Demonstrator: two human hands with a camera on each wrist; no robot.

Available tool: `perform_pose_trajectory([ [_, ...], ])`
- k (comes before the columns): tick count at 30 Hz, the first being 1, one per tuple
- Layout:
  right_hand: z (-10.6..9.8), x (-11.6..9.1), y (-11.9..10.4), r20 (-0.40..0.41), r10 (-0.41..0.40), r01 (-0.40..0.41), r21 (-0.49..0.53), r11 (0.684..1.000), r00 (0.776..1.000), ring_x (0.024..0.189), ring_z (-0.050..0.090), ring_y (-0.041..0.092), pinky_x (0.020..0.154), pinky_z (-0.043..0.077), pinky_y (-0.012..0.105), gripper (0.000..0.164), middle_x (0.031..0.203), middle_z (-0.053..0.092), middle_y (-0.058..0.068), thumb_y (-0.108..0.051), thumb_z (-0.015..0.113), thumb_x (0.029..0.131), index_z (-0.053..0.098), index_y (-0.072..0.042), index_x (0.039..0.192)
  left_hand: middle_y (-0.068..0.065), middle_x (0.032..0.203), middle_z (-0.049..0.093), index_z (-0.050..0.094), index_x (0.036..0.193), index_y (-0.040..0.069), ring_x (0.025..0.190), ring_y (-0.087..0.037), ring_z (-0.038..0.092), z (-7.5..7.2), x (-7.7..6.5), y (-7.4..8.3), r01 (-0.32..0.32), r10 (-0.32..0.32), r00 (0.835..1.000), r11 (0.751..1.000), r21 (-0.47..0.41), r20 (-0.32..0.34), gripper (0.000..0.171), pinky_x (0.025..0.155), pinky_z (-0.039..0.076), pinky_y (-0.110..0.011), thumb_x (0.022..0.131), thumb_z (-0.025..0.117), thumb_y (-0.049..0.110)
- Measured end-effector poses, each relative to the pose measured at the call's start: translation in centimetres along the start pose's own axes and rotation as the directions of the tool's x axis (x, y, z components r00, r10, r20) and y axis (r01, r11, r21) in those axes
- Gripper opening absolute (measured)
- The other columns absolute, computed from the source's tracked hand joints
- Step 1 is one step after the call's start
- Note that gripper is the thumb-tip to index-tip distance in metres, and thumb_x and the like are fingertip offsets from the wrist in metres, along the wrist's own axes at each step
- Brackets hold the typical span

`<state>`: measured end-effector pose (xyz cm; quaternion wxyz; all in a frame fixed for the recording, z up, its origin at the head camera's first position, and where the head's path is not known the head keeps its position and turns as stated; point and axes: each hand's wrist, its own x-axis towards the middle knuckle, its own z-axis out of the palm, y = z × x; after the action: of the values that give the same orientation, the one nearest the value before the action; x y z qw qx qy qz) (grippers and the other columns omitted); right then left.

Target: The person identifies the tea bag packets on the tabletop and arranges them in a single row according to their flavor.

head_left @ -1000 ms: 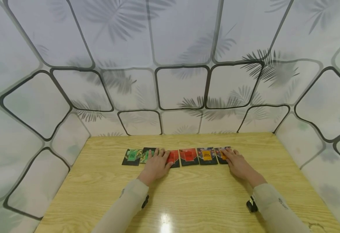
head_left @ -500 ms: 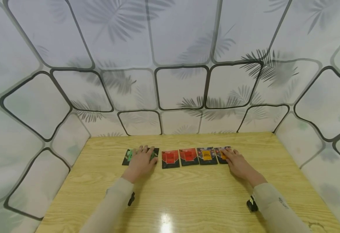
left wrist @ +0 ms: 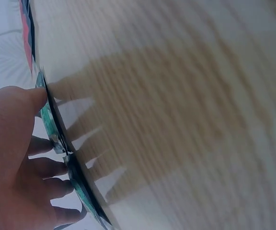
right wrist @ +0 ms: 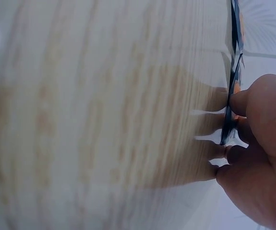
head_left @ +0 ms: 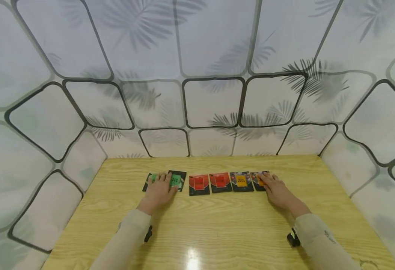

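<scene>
Several small flat packets lie in a row on the wooden table. My left hand point(head_left: 158, 192) rests with spread fingers on the two green-labelled ones at the left, the outer green packet point(head_left: 145, 186) and the inner green packet point(head_left: 180, 176). In the left wrist view the fingertips point(left wrist: 63, 215) touch the packets from above. Two red packets, one point(head_left: 199, 185) beside the other point(head_left: 220, 183), lie in the middle untouched. At the right is an orange-labelled packet point(head_left: 241, 182); my right hand point(head_left: 278, 191) rests its fingers on the end orange-labelled packet point(head_left: 259, 183).
The wooden table point(head_left: 197, 221) extends in front of the row toward me. Patterned white cloth walls point(head_left: 214, 101) enclose it at the back and both sides. Dark straps or devices point(head_left: 293, 238) show under the sleeves.
My left hand has moved left, off the first red packet and the inner green one's edge, onto both green packets. My right hand stays on the end packet.
</scene>
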<state>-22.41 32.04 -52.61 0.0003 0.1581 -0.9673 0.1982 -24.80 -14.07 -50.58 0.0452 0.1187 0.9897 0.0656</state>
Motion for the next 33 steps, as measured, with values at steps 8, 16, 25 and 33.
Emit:
perform_pose_trajectory([
  [8, -0.2, 0.0, -0.1, -0.008, -0.006, 0.006, 0.0, 1.0, 1.0, 0.145, 0.028, 0.069, 0.113, 0.026, 0.082, 0.049, 0.162, 0.033, 0.039, -0.004, 0.044, 0.11, 0.042, 0.001, 0.158, -0.03, 0.166, 0.036, 0.031, 0.163, -0.004, 0.154, -0.051, 0.033, 0.1, -0.5, -0.9, 0.023, -0.023, 1.0, 1.0, -0.001, -0.009, 0.077, 0.122, 0.023, -0.075, 0.11, 0.049, 0.049],
  [16, 0.0, 0.0, -0.1, -0.003, -0.001, 0.001, 0.002, 1.0, 1.0, 0.145, 0.028, 0.07, 0.112, 0.027, 0.083, 0.049, 0.162, 0.033, 0.039, -0.004, 0.045, 0.11, 0.042, 0.001, 0.159, -0.032, 0.164, 0.037, 0.035, 0.159, -0.008, 0.154, -0.051, 0.033, 0.1, -1.0, -1.4, 0.02, -0.021, 1.0, 1.0, -0.022, -0.023, 0.075, 0.121, 0.024, -0.077, 0.11, 0.05, 0.047],
  [25, -0.1, -0.1, -0.1, -0.001, 0.007, -0.007, 0.0, 1.0, 1.0, 0.145, 0.027, 0.069, 0.114, 0.026, 0.082, 0.049, 0.162, 0.033, 0.039, -0.004, 0.045, 0.11, 0.042, 0.002, 0.158, -0.032, 0.162, 0.039, 0.043, 0.16, 0.005, 0.153, -0.054, 0.031, -0.3, -1.4, -1.8, -0.043, 0.042, 0.999, 0.999, -0.018, -0.025, 0.053, 0.119, 0.024, -0.08, 0.111, 0.048, 0.023],
  [33, -0.2, -0.2, -0.3, -0.011, 0.003, -0.003, 0.006, 1.0, 1.0, 0.145, 0.028, 0.069, 0.112, 0.027, 0.083, 0.048, 0.161, 0.034, 0.039, -0.004, 0.046, 0.109, 0.043, 0.001, 0.157, -0.032, 0.16, 0.041, 0.045, 0.159, 0.008, 0.152, -0.054, 0.034, -0.3, -1.3, -1.8, -0.029, 0.03, 0.999, 0.999, 0.029, -0.044, 0.05, 0.118, 0.027, -0.079, 0.11, 0.046, 0.016],
])
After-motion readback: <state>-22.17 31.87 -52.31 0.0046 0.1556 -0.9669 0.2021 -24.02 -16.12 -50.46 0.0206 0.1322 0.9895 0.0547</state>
